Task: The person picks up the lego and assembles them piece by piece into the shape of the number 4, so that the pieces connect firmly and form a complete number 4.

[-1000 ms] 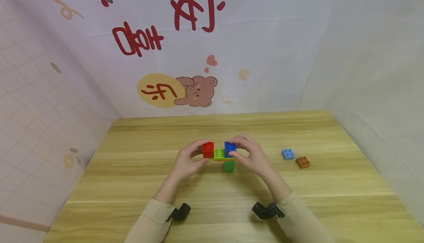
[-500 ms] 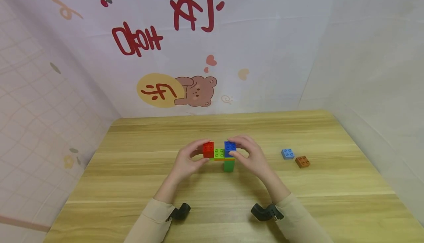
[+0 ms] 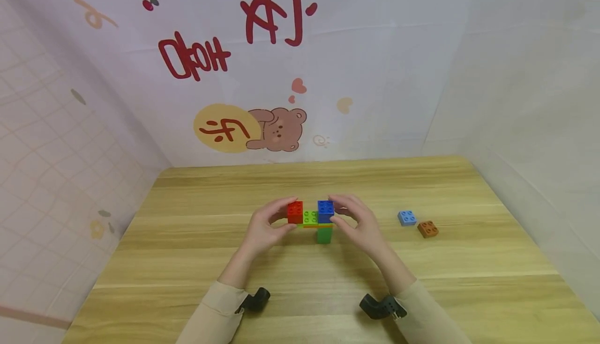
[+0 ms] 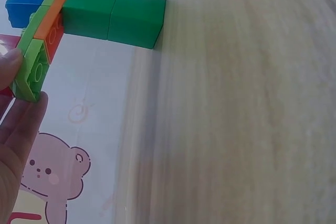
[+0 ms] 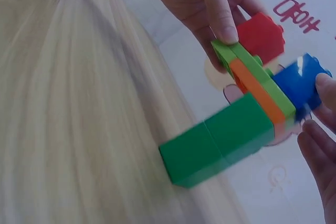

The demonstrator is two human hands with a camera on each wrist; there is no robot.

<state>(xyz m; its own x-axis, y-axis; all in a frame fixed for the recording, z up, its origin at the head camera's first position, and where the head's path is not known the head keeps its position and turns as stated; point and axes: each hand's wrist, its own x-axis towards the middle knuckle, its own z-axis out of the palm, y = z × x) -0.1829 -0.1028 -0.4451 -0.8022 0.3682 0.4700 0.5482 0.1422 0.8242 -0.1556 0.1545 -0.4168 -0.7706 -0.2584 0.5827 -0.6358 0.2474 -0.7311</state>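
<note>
A toy brick build stands upright between my hands. Two stacked green bricks (image 5: 218, 140) form its lower column, with an orange piece (image 5: 257, 90) above them. A light green piece (image 3: 310, 217) lies across the top, carrying a red brick (image 3: 295, 212) on the left and a blue brick (image 3: 325, 211) on the right. My left hand (image 3: 265, 229) pinches the red brick end, its thumb on the light green piece. My right hand (image 3: 362, 223) is spread around the blue brick's right edge, thumb on the near side, fingertips at the far side.
Two loose bricks, one light blue (image 3: 407, 218) and one brown (image 3: 428, 229), lie on the wooden table (image 3: 197, 260) to the right. A white printed cloth (image 3: 375, 73) hangs behind the table and along both sides.
My right hand has loosened and drawn slightly right, its fingertips slipping back to the blue brick's edge. The left hand and the brick build stay in place.
</note>
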